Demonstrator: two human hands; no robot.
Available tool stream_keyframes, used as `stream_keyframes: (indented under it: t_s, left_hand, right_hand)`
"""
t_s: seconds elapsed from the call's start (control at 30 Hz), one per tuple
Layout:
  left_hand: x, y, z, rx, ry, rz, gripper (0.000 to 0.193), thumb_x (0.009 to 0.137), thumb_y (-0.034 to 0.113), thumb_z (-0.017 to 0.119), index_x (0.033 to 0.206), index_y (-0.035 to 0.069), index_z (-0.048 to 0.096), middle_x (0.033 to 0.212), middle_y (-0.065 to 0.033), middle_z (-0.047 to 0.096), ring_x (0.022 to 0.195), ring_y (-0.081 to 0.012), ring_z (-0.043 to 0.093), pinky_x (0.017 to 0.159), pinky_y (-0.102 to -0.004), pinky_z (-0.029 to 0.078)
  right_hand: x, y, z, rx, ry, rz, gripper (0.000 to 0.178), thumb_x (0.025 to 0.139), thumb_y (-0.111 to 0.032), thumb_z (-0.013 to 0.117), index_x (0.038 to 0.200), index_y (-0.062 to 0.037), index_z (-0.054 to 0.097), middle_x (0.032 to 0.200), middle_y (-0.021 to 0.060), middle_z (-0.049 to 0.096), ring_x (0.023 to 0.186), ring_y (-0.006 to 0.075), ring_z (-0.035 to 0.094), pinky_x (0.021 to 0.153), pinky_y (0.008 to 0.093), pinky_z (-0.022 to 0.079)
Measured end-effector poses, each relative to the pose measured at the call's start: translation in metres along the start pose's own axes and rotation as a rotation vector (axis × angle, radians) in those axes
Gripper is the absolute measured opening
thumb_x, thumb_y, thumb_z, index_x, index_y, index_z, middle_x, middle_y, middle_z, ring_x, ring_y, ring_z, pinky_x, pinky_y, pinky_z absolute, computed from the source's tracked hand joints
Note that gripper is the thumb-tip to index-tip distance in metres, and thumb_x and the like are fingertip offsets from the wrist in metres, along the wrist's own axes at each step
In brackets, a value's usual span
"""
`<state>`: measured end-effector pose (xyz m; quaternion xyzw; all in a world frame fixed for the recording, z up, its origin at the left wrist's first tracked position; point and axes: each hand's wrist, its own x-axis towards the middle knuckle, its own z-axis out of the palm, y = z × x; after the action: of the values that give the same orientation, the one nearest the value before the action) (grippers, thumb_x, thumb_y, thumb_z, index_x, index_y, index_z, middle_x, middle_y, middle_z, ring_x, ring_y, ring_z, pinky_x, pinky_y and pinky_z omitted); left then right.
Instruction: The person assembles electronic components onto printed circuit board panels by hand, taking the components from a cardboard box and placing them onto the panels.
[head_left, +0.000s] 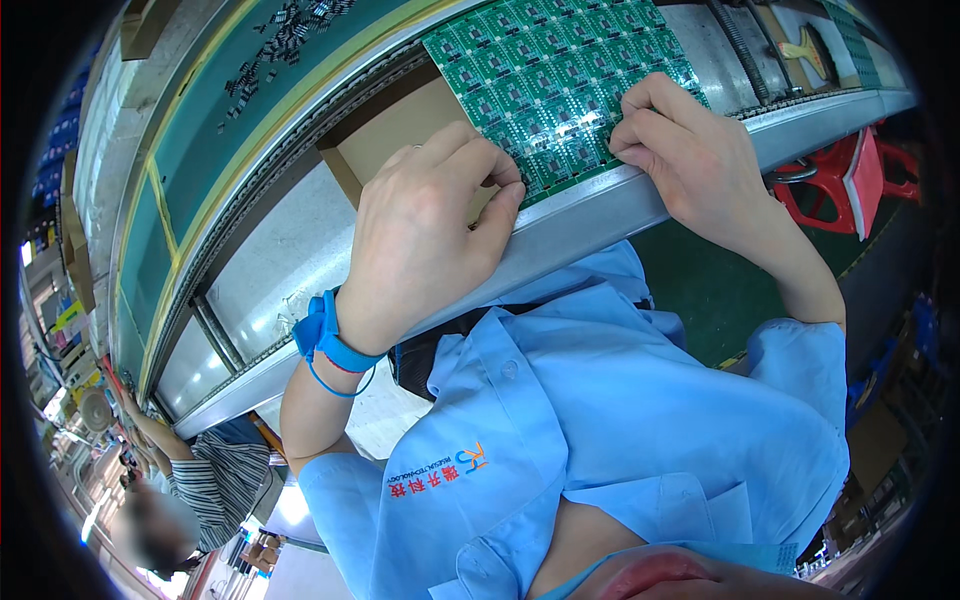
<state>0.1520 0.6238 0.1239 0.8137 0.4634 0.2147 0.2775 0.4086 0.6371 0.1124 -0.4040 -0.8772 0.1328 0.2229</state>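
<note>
A green circuit board panel (590,75) with rows of small mounted parts rests on the conveyor, its near edge along the metal rail (590,222). My left hand (425,220) is by the panel's near left corner, thumb and forefinger brought together. On the panel's right side, my right hand (680,150) has its fingertips pinched close to the surface. Anything between the fingers of either hand is too small or hidden to make out. A blue wrist strap (345,345) with a thin cord circles my left wrist.
An open cardboard box (385,125) lies under the panel's left side. Loose black components (285,40) are scattered on a green mat (215,165) beyond the conveyor chain. A red stool (825,190) stands at right. Another person in a striped shirt (225,485) works at far left.
</note>
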Motion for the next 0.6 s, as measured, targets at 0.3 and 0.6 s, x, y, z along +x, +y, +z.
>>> stream_keyframes:
  t_s: [0.3, 0.6]
  left_hand:
    - [0.002, 0.004, 0.007, 0.073, 0.002, 0.049, 0.006, 0.078, 0.008, 0.069, 0.079, 0.006, 0.063, 0.08, -0.0079, 0.059, 0.066, -0.0297, 0.057, 0.063, -0.0393, 0.045]
    - [0.009, 0.014, 0.007, 0.216, 0.013, 0.167, 0.008, 0.077, 0.009, 0.069, 0.076, 0.006, 0.061, 0.075, -0.0083, 0.055, 0.064, -0.0289, 0.056, 0.062, -0.0382, 0.043]
  right_hand:
    - [0.005, -0.001, -0.02, 0.076, 0.027, -0.083, 0.02, 0.077, 0.0, 0.072, 0.097, -0.0041, 0.068, 0.098, 0.0068, 0.059, 0.075, 0.022, 0.063, 0.061, 0.0305, 0.049]
    - [0.007, -0.001, -0.012, 0.089, 0.042, -0.052, 0.022, 0.077, -0.008, 0.075, 0.098, -0.0057, 0.069, 0.098, 0.0069, 0.059, 0.072, 0.0215, 0.061, 0.059, 0.0308, 0.048]
